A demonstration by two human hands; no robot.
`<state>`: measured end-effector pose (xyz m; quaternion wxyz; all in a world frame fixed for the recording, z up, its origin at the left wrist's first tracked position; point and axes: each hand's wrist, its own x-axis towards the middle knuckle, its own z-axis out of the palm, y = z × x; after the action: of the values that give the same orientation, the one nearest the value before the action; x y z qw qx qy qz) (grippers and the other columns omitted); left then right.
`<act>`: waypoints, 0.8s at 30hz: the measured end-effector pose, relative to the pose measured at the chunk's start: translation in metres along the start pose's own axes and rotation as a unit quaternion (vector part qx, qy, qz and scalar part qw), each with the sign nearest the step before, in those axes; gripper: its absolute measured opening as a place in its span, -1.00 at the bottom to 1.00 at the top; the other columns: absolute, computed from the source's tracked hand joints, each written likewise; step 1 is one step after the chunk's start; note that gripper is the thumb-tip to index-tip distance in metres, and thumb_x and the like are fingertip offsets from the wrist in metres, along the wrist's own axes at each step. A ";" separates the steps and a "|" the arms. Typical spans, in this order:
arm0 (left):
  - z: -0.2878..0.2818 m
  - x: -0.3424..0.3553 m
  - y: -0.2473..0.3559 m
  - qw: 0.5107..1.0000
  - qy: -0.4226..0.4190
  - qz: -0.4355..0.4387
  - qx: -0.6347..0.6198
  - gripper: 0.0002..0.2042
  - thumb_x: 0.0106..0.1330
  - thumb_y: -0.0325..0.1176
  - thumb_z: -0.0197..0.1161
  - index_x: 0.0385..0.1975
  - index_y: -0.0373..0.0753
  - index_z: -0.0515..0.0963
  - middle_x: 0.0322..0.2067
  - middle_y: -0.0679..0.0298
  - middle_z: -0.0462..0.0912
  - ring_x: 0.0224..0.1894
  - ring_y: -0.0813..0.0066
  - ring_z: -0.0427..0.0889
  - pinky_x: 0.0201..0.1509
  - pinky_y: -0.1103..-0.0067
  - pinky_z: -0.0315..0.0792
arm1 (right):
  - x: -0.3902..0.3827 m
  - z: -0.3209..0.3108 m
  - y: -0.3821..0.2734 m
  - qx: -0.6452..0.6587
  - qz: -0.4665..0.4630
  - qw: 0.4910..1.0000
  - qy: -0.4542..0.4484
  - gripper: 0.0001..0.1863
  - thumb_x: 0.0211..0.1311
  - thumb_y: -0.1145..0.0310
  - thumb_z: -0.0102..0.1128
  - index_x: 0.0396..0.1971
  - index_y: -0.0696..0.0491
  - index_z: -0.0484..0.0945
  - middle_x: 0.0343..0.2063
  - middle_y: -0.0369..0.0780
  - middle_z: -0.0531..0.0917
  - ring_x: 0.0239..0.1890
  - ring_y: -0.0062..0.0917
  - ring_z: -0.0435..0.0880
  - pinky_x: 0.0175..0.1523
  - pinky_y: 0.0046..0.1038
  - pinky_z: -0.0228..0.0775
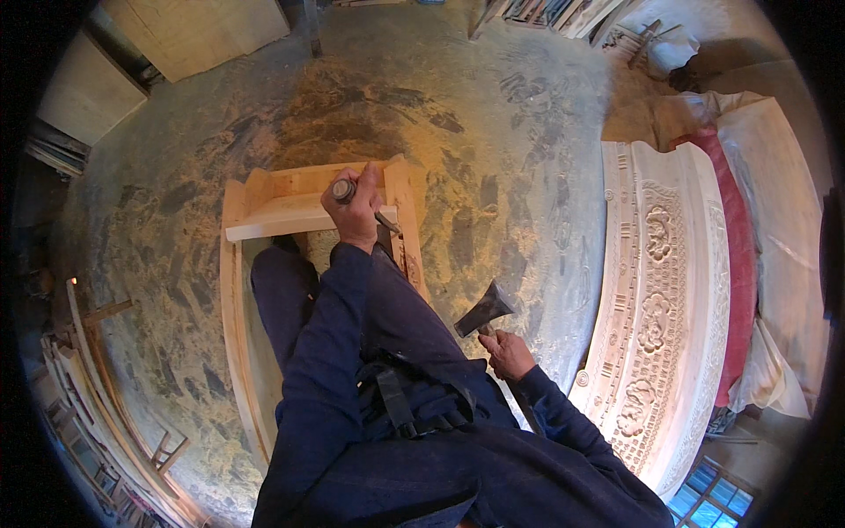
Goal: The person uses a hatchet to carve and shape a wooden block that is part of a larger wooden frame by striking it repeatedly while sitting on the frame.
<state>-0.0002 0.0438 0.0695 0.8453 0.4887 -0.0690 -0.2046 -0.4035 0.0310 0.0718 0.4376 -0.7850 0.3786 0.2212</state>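
Observation:
My left hand (355,211) is closed around the handle of a chisel (385,222), its round butt end facing up. The chisel's blade points down at the right part of a pale wooden frame (231,326), by the joint with a crosspiece (299,220). Off to the right, my right hand (510,355) grips a hatchet (487,308) by its handle, close under the dark flared head. The hatchet head is raised apart from the frame and the chisel. My legs rest over the frame and hide much of its right side and near end.
On the right lies a long carved wooden panel (651,326) with flower reliefs, beside red cloth (735,264) and plastic sheeting (783,185). Long timber strips (123,414) lean at the lower left. Boards (202,35) stand at the far left. Sawdust covers the floor (493,141).

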 end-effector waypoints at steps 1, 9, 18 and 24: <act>0.000 0.000 -0.001 1.000 0.002 -0.005 0.007 -0.64 0.35 -0.37 0.35 -0.66 -0.16 0.34 -0.78 0.44 0.29 -0.75 0.68 0.23 -0.68 0.54 0.10 | -0.002 0.003 0.002 -0.013 -0.009 1.000 0.003 -0.43 -0.10 0.50 0.28 0.06 -0.03 0.53 -0.40 -0.02 0.54 -0.34 -0.06 0.61 -0.32 -0.14 0.46; 0.001 0.004 -0.005 0.999 -0.001 -0.029 0.022 -0.66 0.33 -0.32 0.37 -0.62 -0.09 0.35 -0.73 0.44 0.29 -0.75 0.63 0.20 -0.66 0.50 0.10 | -0.003 0.007 0.009 -0.136 -0.101 0.985 0.024 -0.45 -0.06 0.51 0.24 0.07 -0.04 0.52 -0.39 -0.02 0.55 -0.33 -0.07 0.61 -0.32 -0.13 0.46; 0.000 0.006 -0.016 0.999 -0.034 -0.014 0.019 -0.71 0.32 -0.32 0.38 -0.58 -0.09 0.40 -0.72 0.47 0.28 -0.73 0.63 0.22 -0.64 0.48 0.10 | -0.001 0.002 0.006 -0.033 -0.027 0.999 0.002 -0.48 -0.01 0.53 0.19 0.06 -0.03 0.52 -0.37 -0.02 0.56 -0.34 -0.06 0.61 -0.31 -0.14 0.48; 0.016 0.007 -0.006 0.997 -0.048 -0.068 0.008 -0.69 0.30 -0.41 0.38 -0.60 -0.14 0.36 -0.70 0.50 0.33 -0.70 0.71 0.26 -0.67 0.55 0.09 | 0.000 -0.004 -0.007 -0.040 -0.019 0.999 0.004 -0.68 0.16 0.39 0.10 -0.05 0.03 0.55 -0.47 -0.05 0.56 -0.47 -0.16 0.62 -0.40 -0.21 0.46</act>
<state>-0.0001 0.0252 0.0723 0.8215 0.4884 -0.0774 -0.2840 -0.3979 0.0299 0.0770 0.4089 -0.8097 0.3558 0.2248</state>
